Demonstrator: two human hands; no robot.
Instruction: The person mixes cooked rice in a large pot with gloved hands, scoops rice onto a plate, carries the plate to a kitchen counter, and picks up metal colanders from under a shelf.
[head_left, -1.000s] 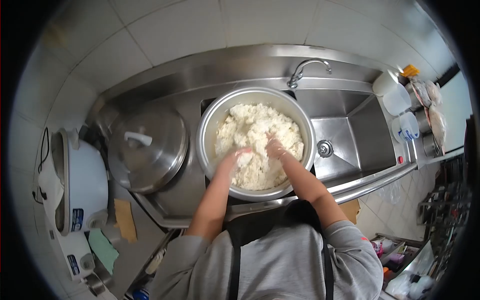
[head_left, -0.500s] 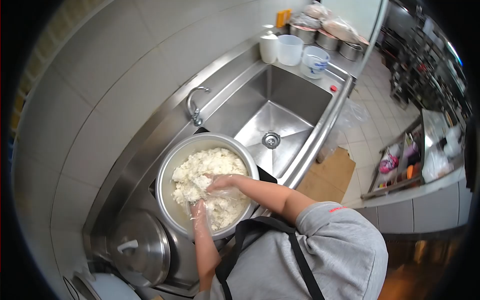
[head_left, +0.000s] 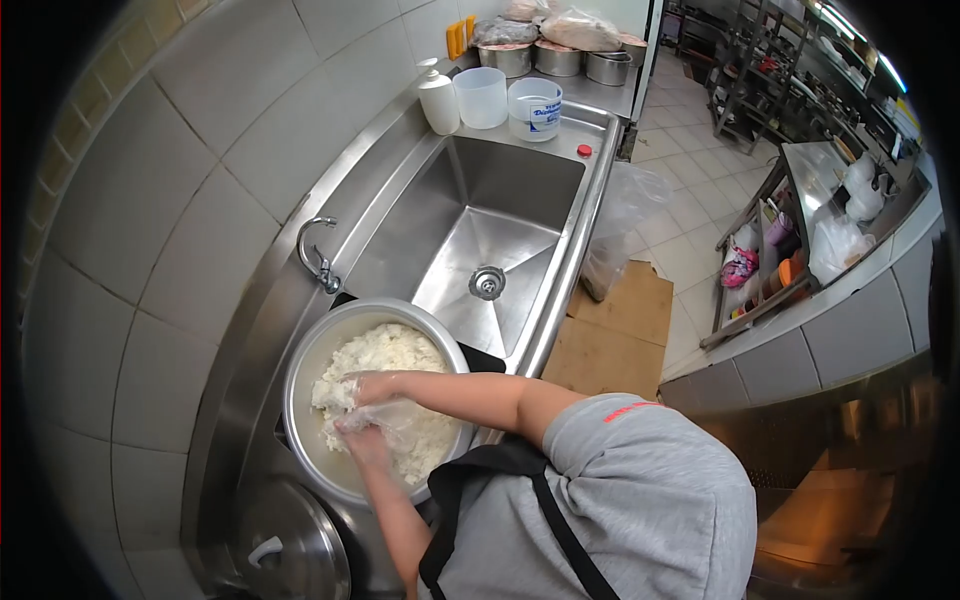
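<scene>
A wide metal pot (head_left: 294, 420) holds a clumpy white mass of cooked rice (head_left: 390, 350). Both my hands are inside the pot, in loose clear plastic gloves. My right hand (head_left: 374, 388) reaches across from the right, its fingers closed around a clump of rice near the pot's left side. Just below it, my left hand (head_left: 362, 440) comes up from the front with curled fingers gripping rice at the same clump. Rice and crumpled glove plastic partly hide the fingertips of both.
Beyond the pot lies a steel sink (head_left: 440, 240) with a faucet (head_left: 322, 258) at its left. A pump bottle (head_left: 438, 100), plastic tubs (head_left: 482, 98) and metal pots (head_left: 558, 60) stand behind it. A lidded pot (head_left: 300, 545) sits at front left. Cardboard (head_left: 620, 320) covers the floor.
My view has shifted, so the pot sits lower and farther left. Within it, my hands have moved toward the pot's left side, bringing a clump of rice between them.
</scene>
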